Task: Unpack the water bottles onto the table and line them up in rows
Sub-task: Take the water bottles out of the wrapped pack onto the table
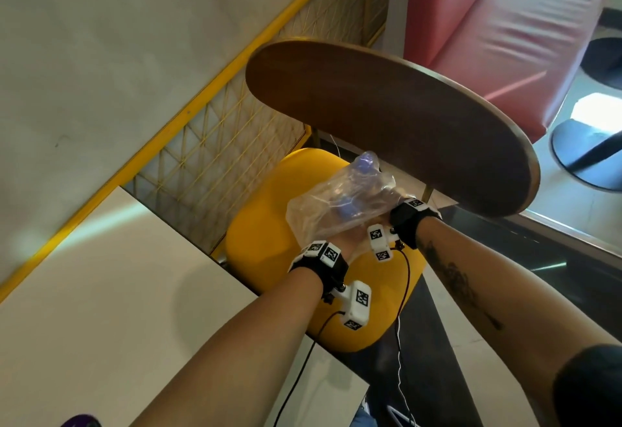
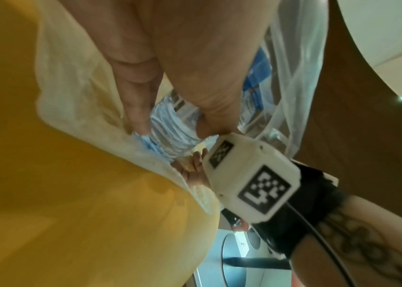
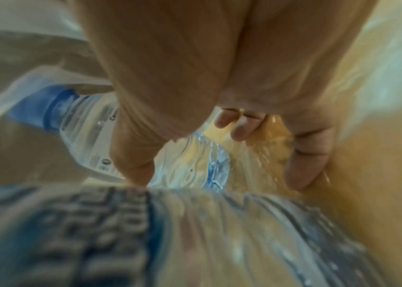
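Note:
A clear plastic bag [image 1: 316, 211] of water bottles with blue caps [image 1: 367, 162] lies on a yellow stool [image 1: 255, 234], just below the edge of the round brown table [image 1: 387, 117]. Both hands reach inside the bag. In the left wrist view my left hand [image 2: 173, 126] grips the ribbed body of a bottle [image 2: 168, 136] between thumb and fingers. The right wrist view shows my right hand [image 3: 217, 170] curled round a blue-capped bottle [image 3: 89, 134], with another bottle [image 3: 170, 233] blurred close to the camera. I cannot tell whether both hands hold the same bottle. No bottle stands on the table.
A yellow lattice railing [image 1: 215, 150] runs behind the stool. A red padded bench [image 1: 498, 43] stands beyond the table. A white surface [image 1: 101, 292] lies at the left, and a black table base [image 1: 585, 157] sits on the floor at the right.

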Demonstrator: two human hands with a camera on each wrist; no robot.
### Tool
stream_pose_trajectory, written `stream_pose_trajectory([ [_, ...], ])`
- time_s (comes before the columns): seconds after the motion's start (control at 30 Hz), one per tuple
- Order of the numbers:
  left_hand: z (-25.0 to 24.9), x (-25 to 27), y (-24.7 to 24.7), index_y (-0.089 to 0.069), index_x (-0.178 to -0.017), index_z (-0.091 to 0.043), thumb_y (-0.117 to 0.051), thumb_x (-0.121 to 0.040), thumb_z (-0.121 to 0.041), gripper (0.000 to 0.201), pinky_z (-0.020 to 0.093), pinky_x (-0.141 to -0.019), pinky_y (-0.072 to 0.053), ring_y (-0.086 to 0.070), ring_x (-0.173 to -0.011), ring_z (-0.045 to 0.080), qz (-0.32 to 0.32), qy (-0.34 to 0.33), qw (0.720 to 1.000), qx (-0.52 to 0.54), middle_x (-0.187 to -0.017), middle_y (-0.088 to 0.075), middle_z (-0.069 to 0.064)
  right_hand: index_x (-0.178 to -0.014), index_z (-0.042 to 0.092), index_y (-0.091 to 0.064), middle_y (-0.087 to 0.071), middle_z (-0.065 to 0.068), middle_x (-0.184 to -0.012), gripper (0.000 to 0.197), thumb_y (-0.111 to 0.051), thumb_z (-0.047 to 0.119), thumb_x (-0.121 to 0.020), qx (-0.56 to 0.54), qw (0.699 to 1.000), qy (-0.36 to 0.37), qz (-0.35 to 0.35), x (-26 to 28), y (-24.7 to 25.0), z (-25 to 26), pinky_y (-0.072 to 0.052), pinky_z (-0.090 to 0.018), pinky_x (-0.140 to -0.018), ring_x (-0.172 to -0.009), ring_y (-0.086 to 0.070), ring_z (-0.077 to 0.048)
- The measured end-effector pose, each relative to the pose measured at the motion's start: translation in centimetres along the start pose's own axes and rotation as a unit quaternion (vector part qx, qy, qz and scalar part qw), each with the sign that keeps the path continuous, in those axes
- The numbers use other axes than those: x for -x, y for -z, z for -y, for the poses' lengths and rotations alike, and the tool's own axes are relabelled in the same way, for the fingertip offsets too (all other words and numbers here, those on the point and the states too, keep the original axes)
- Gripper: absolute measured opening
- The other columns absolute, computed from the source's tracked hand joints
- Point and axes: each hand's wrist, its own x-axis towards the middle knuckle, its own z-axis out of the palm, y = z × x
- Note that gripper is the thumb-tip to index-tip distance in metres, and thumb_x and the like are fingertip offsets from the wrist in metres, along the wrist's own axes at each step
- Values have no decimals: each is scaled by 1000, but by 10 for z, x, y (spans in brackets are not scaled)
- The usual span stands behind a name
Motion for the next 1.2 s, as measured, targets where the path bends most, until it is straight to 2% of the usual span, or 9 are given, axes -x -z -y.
stream_pose_trajectory([
  [0.13, 4, 23, 1, -66, -115, -20, -55, -100, -41, 28, 23, -58, -40, -58, -83, 19, -16, -2, 999, 46, -92, -63, -2, -93, 34, -64, -74, -8, -83, 32, -71, 49, -66, -20, 1000, 16, 17, 87, 3, 28, -62, -49, -68, -68, -71, -29],
  [0.23, 3, 45, 14, -64, -125, -17, -67, -93, -25, 33, 30, -79, -50, -63, -98, 21, 0, 14, 997, 74, -113, -68, 6, -108, 20, -63, -65, -8, -90, 22, -67, 29, -89, 13, 999, 3, 31, 98, -4, 33, -59, -28, -58, -66, -61, -21],
  [0.33, 10, 72, 22, -55, -137, -14, -80, -82, -13, 60, 38, -101, -52, -63, -118, 27, -10, -29, 993, 112, -129, -65, 8, -126, 6, -59, -62, -7, -117, 48, -71, 30, -87, 45, 998, 44, 6, 99, -8, 38, -54, -32, -89, -100, -62, -27],
  [0.47, 28, 129, 35, -47, -132, -20, -88, -79, -28, 68, 38, -96, -54, -66, -106, 18, -33, -92, 983, 158, -121, -68, 1, -111, 23, -68, -69, 2, -109, 44, -58, 58, -88, 168, 980, 105, -1, 124, -16, 24, -43, -28, -80, -94, -61, -15],
  [0.6, 64, 196, 47, -52, -117, -33, -88, -74, -31, 56, 9, -80, -50, -63, -88, -12, -84, -100, 969, 208, -98, -67, -20, -106, 26, -66, -66, 7, -102, 36, -82, 36, -76, 124, 976, 176, -13, 171, -19, 6, -43, -29, -81, -96, -63, -18],
  [0.8, 159, 307, 61, -55, -96, -27, -82, -58, -34, 47, 30, -69, -55, -63, -78, 8, -226, -10, 956, 184, -90, -63, -9, -120, 19, -55, -62, 0, -108, 57, -85, 10, -73, 53, 968, 243, -31, 271, -40, -5, -43, -21, -71, -89, -59, -4],
  [0.9, 209, 360, 67, -54, -90, -26, -81, -57, -31, 44, 25, -65, -51, -62, -74, 8, -276, 42, 941, 192, -85, -63, -8, -111, 24, -57, -65, 4, -104, 54, -85, 1, -70, 56, 961, 268, 42, 317, -67, 3, -48, -23, -74, -88, -64, 5],
  [1.03, 273, 414, 68, -53, -90, -30, -76, -54, -45, 45, 33, -69, -54, -64, -76, 11, -320, 131, 926, 154, -85, -64, -12, -110, 32, -61, -69, 17, -99, 50, -84, 31, -65, 152, 924, 332, 113, 343, -131, 18, -55, -31, -82, -92, -64, 4],
  [1.2, 333, 443, 58, -48, -89, -31, -75, -56, -50, 46, 35, -70, -54, -64, -74, 19, -292, 216, 929, 71, -79, -62, -11, -116, 36, -55, -63, 21, -110, 60, -83, 42, -63, 216, 858, 410, 220, 393, -243, 71, -46, -15, -85, -100, -60, 1],
])
